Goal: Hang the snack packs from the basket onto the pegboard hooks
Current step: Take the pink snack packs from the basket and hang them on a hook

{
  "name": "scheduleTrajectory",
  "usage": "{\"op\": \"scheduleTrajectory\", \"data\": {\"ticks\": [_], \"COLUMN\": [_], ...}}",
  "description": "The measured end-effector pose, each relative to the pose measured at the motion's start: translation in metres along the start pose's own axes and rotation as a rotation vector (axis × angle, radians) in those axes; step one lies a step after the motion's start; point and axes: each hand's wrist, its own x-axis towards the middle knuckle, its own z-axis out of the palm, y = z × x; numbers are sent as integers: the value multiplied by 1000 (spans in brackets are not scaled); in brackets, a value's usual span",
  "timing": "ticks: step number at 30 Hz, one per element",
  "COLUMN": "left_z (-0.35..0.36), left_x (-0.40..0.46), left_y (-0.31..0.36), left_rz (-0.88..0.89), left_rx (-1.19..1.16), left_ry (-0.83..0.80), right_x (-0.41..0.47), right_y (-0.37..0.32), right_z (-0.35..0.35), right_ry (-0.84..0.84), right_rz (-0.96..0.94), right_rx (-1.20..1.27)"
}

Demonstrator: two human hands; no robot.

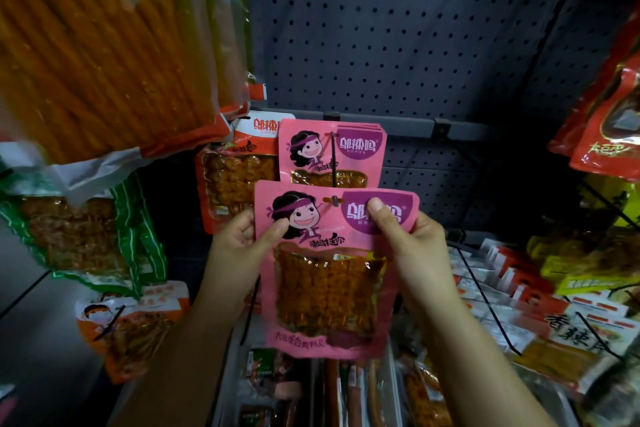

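Overhead, we face a dark grey perforated metal pegboard (pixel 398 45) that fills the upper middle of the view, its grid of holes bare above a grey crossbar. Hanging at the upper left is a large clear packet of long orange-red snack sticks (pixel 104 59), close to our camera and blurred. Below that hangs a green-striped clear packet of brown snacks (pixel 86 232), and on the far right a cluster of glossy red foil packets (pixel 609 107) leans in from the edge.

Between our hands we hold a pink snack pack with a cartoon face, a purple label and a clear window of orange skewered pieces (pixel 332 270). It is upright in front of the pegboard, its hang hole lined up with the tip of a thin black wire hook (pixel 333 163); we cannot tell whether the hook tip has passed through the hole. A second, matching pink pack hanging on the hook (pixel 332 152) sits just behind and above it, partly covered by it.

Our left hand (pixel 242 239) grips the held pack's left edge, thumb pressed on the front near the cartoon face. Our right hand (pixel 412 236) pinches the right edge, thumb laid over the purple label and fingers curled behind.
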Motion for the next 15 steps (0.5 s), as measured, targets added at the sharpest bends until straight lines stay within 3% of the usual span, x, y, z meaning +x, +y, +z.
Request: {"op": "scheduleTrajectory", "data": {"ticks": [4, 10, 15], "left_z": [-9, 2, 11], "left_x": [10, 44, 77], "left_y": [-21, -36, -40], "left_rz": [-55, -113, -133], "left_rx": [14, 51, 78], "left_ry": [-49, 70, 120], "right_x": [18, 38, 60], "right_y": [4, 31, 56], "right_z": [4, -5, -12], "right_ry": [41, 47, 132], "right_rz": [-11, 4, 128], "right_rx": [-3, -123, -224]}}
